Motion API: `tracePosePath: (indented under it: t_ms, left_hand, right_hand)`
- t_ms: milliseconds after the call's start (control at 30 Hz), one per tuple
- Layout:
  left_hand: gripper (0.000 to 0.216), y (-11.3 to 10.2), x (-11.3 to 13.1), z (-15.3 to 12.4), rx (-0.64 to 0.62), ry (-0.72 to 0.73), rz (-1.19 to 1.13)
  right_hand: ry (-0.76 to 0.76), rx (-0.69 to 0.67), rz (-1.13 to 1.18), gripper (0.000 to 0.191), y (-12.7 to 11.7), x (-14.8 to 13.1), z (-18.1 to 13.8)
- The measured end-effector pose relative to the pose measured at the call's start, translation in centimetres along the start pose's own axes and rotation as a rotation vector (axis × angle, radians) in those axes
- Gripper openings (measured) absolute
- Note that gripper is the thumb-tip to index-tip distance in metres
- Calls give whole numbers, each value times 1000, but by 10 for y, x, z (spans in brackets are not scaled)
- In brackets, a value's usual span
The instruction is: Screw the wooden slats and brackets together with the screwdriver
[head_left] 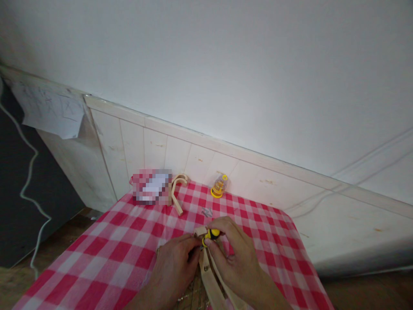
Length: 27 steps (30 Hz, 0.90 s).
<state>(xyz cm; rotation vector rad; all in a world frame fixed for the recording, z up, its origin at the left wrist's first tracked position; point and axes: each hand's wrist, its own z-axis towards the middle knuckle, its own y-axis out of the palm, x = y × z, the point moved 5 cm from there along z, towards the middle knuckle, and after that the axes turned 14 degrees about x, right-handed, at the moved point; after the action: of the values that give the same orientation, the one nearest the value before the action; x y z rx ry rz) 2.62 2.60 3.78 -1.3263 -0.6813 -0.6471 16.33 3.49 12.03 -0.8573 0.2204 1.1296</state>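
Observation:
My right hand [238, 252] is closed around the handle of a short yellow and black screwdriver [213, 234]. The driver's lower end points down and left, toward a pale wooden frame piece [209, 277] with a round hole in it. On the other side, my left hand [172, 265] has its thumb and fingertips pinched together at the driver's tip, against the wood. Whatever sits between those fingertips is too small and covered to make out. Several small metal screws [207, 212] lie loose on the cloth just beyond my hands.
A red and white checked cloth [109, 249] covers the table. Toward the back stand a curved wooden piece [176, 198], a blurred-out item [151, 187] and a clear container with yellow base [218, 187]. A panelled wall [200, 161] borders the far edge; a white cable [32, 163] hangs at left.

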Motion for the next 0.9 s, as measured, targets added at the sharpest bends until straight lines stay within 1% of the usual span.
tracePosePath:
  t_ms: [167, 467, 567, 767, 900]
  left_hand:
    - [25, 0, 1, 1, 6, 4, 0]
    - [25, 0, 1, 0, 17, 2, -13]
    - [25, 0, 1, 0, 17, 8, -4]
    - [24, 0, 1, 0, -7, -7, 35]
    - [26, -1, 1, 0, -14, -10, 11]
  right_hand:
    - [-7, 3, 34, 21, 0, -1, 1]
    - [-41, 12, 50, 24, 2, -2, 3]
    - [-34, 3, 30, 28, 2, -4, 2]
    - [-64, -17, 1, 43, -1, -10, -1]
    - [-12, -12, -7, 41, -1, -3, -2]
